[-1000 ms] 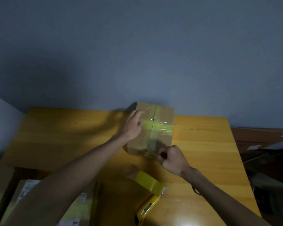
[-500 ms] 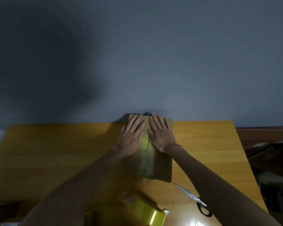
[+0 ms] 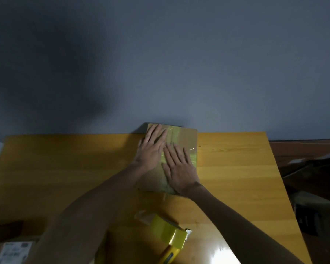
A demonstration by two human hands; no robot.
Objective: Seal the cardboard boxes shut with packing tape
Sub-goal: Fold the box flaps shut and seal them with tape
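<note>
On table: taped cardboard box closed; left hand, right hand pressing flat on top, fingers straight.

I see a yellow wooden table. On it lie a cardboard box at the far edge and, nearest me, a tape roll just beside a yellow knife.

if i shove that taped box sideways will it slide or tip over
Probably slide: the cardboard box looks low and broad, lying flat on the glossy table. Its top seems fairly stiff, showing no sag under the flat left hand and right hand. The tape may be slippery to grip.
</note>
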